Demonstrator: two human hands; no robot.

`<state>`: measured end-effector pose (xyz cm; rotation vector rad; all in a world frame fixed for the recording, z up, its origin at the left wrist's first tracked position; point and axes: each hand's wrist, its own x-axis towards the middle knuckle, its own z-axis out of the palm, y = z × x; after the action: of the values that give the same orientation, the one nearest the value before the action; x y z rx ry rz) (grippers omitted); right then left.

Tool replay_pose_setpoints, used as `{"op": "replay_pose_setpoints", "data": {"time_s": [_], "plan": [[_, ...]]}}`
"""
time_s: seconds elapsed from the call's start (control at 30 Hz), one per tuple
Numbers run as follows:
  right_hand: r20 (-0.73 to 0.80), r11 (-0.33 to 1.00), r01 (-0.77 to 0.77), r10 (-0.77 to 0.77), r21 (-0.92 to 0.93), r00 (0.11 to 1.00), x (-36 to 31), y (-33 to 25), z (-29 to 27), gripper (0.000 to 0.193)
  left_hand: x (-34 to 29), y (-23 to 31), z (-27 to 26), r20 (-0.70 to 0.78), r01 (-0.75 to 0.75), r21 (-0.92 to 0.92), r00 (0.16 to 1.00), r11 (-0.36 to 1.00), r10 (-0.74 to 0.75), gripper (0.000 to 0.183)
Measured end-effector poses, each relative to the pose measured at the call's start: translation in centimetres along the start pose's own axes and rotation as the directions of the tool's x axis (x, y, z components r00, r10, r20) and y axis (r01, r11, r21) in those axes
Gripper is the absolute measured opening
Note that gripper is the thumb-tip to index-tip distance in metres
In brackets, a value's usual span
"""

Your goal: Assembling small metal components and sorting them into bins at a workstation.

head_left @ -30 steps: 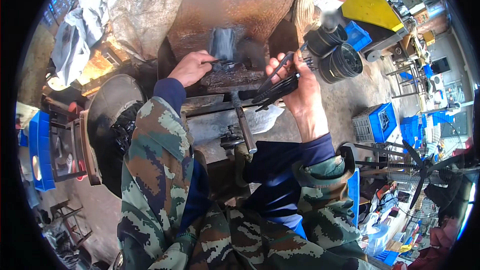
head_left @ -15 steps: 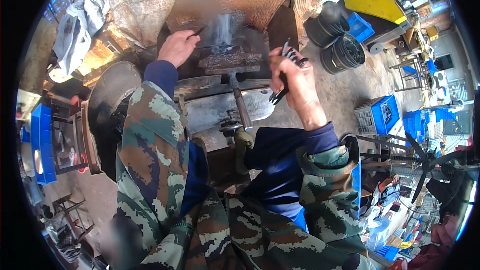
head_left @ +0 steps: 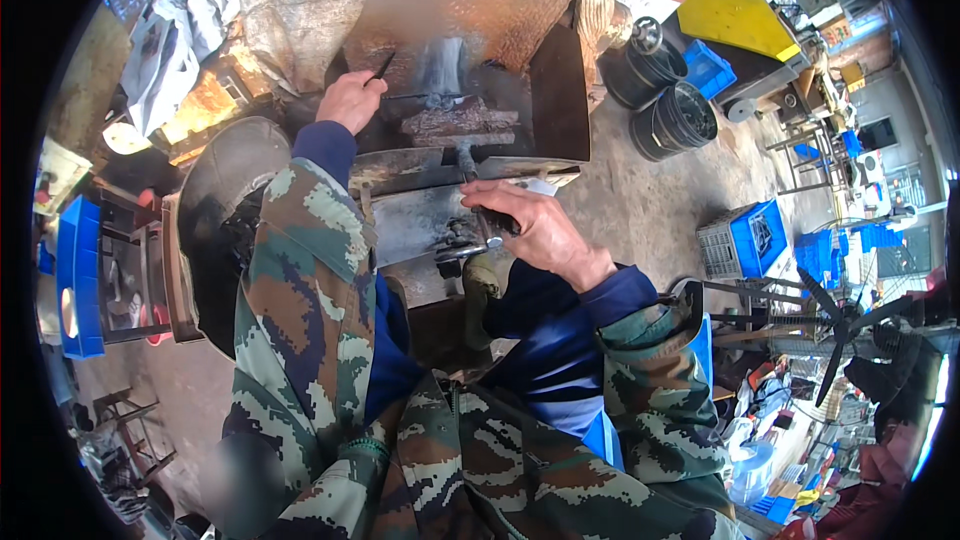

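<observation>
My left hand [head_left: 352,102] is closed around a thin, dark, pointed metal piece [head_left: 384,65] whose exact kind I cannot make out. It sits left of an upright blue-grey wheel [head_left: 446,70], which looks blurred. Below the wheel lies a rough, crusted rest block [head_left: 460,124], from which a metal rod [head_left: 468,162] runs toward me. My right hand [head_left: 540,230] is curled over the rod's near part, its fingertips at the rod. Dark metal [head_left: 508,222] shows under its palm, mostly hidden by the fingers.
A brown metal guard [head_left: 560,90] stands right of the wheel, and a grey metal sheet [head_left: 405,225] lies below. Two black buckets [head_left: 675,120] and a blue-and-grey crate [head_left: 745,240] stand on the floor at right. A fan [head_left: 842,325] is farther right; a blue tray [head_left: 80,275] is at left.
My right hand has moved left and toward me, from beside the rest block onto the rod, with its dark metal pieces now mostly hidden. My left hand has shifted slightly.
</observation>
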<state>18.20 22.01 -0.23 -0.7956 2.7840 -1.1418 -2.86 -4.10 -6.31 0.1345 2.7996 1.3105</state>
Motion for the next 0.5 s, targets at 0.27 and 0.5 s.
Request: {"op": "replay_pose_setpoints", "data": {"time_s": [0.27,0.5], "plan": [[-0.172,0.955,-0.051,0.105,0.293,0.980,2.2,-0.3,0.0,0.059,1.2,-1.5,0.5,-0.062,-0.346,0.415,0.912,0.842,0.406,0.022],[-0.501,0.864,-0.047,0.334,0.502,0.798,10.8,-0.8,-1.4,0.017,-2.4,7.3,0.8,-0.428,-0.194,-0.301,0.902,0.934,0.049,0.029]]}}
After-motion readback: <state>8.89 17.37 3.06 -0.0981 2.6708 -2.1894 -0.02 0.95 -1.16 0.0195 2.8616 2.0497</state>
